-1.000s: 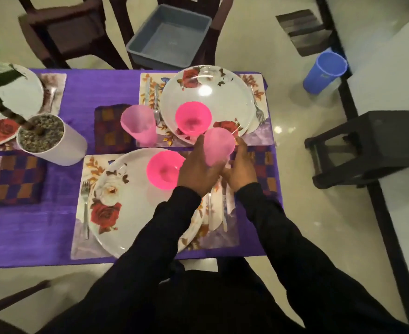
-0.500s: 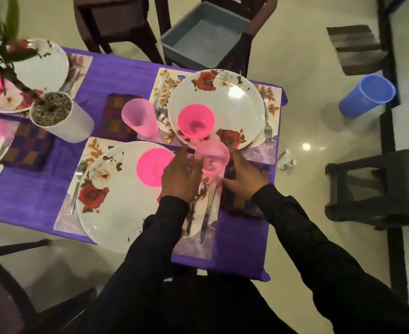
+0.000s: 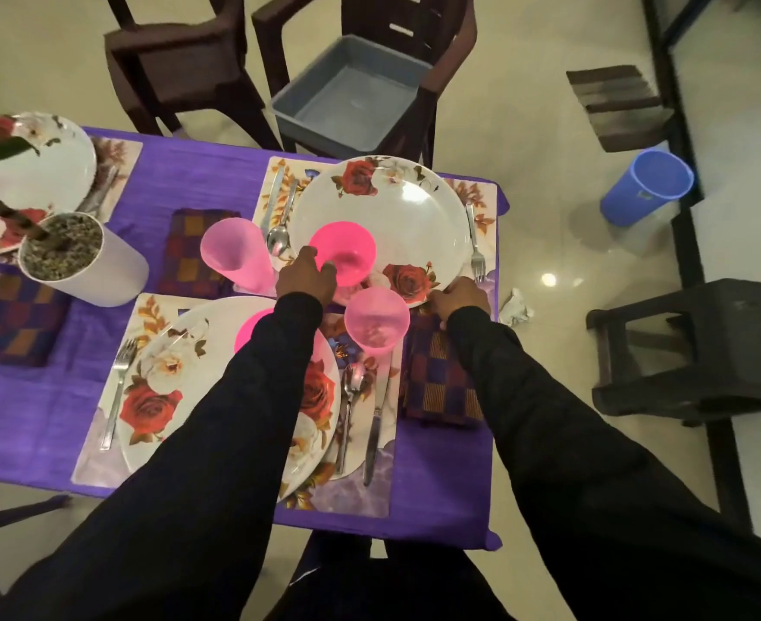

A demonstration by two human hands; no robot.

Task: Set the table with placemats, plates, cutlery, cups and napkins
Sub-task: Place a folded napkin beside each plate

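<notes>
left hand [image 3: 305, 276] grips the pink bowl [image 3: 342, 251] on the far plate [image 3: 380, 226] at the table's right edge; right hand [image 3: 458, 298] pinches that plate's rim. three plates, two pink cups [image 3: 376, 319], potted plant [image 3: 80, 257] left.

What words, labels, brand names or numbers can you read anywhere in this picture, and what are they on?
No readable text anywhere in this view.
Blue cup on the floor: a small mark on its side, too small and blurred to read.
Plates, placemats, pink cups and grey tub: only floral patterns or plain surfaces, no lettering.
</notes>
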